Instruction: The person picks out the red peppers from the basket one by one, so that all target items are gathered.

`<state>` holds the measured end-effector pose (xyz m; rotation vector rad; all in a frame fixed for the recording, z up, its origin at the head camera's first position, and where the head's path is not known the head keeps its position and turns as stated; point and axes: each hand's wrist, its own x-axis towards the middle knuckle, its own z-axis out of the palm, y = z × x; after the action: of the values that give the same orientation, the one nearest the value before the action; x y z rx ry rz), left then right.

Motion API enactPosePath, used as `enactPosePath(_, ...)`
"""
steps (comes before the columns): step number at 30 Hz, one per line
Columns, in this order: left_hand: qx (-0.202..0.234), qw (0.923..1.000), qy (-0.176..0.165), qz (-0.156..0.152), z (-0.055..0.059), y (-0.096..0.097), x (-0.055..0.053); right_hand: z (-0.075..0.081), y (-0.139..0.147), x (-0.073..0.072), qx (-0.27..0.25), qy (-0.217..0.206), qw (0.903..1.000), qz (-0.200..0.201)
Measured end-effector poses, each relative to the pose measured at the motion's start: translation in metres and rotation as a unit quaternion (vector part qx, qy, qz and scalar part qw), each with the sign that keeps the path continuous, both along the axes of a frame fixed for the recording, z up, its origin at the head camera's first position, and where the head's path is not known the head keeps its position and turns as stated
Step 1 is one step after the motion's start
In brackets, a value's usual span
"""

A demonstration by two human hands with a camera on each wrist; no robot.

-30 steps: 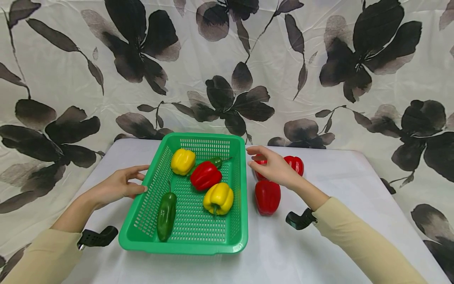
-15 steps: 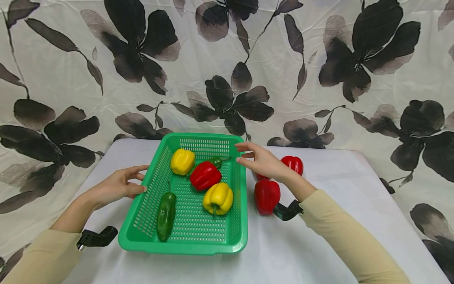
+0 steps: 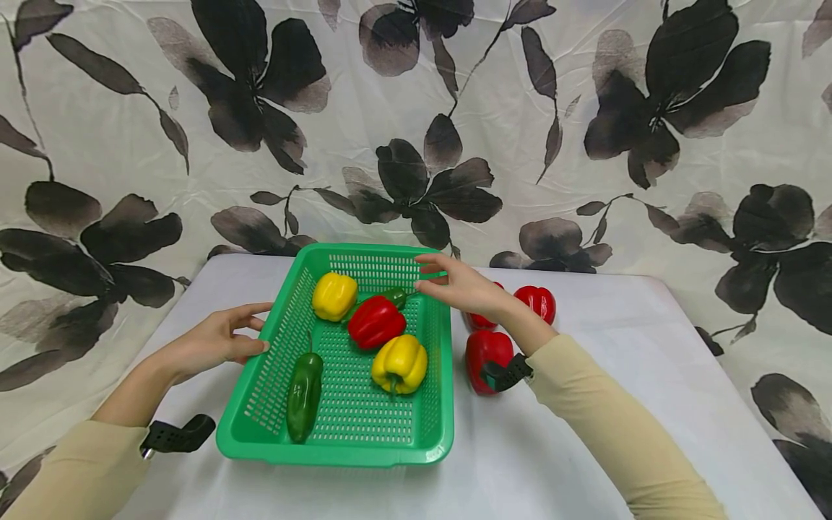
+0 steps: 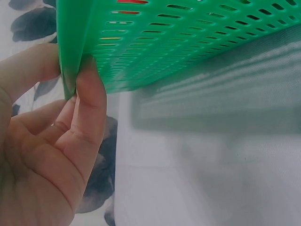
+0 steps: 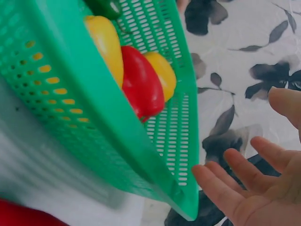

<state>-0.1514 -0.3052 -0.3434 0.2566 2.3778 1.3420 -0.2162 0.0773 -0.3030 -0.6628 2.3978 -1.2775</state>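
My left hand [image 3: 208, 343] pinches the left rim of a green plastic basket [image 3: 338, 453]; in the left wrist view the thumb and fingers [image 4: 90, 101] lie on either side of that rim. Inside the basket are a yellow bell pepper [image 3: 334, 296], a second yellow bell pepper [image 3: 399, 365], a red bell pepper [image 3: 375, 323], a long green pepper [image 3: 304, 397], and another green pepper [image 3: 395, 296] partly hidden behind the red one. Over the basket's back right corner hovers my right hand [image 3: 464, 285], fingers spread and holding nothing, as the right wrist view also shows.
On the white table [image 3: 604, 347], right of the basket, lie a red bell pepper [image 3: 484, 350], another red bell pepper [image 3: 536, 302], and a third red pepper [image 3: 479, 321] partly covered by my right wrist. A floral cloth [image 3: 364, 108] hangs behind the table.
My right hand has moved left from above the red peppers on the table to over the basket's back right corner. The left hand and the basket have stayed in place.
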Motion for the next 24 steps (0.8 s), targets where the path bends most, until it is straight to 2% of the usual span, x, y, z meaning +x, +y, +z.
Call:
enactPosePath(11, -0.001, 1.0, -0.002, 0.001, 0.001, 0.0, 0.001, -0.001, -0.014, -0.007, 0.016, -0.029, 0.9994, 0.008)
enactPosePath(16, -0.002, 1.0, -0.001, 0.001, 0.001, 0.001, 0.0, -0.003, -0.024, -0.01, 0.012, -0.06, 0.9981, -0.002)
enactPosePath(24, -0.005, 1.0, 0.002, 0.001, 0.001, 0.0, 0.001, -0.008, -0.039, -0.011, 0.032, -0.091, 0.9951, -0.02)
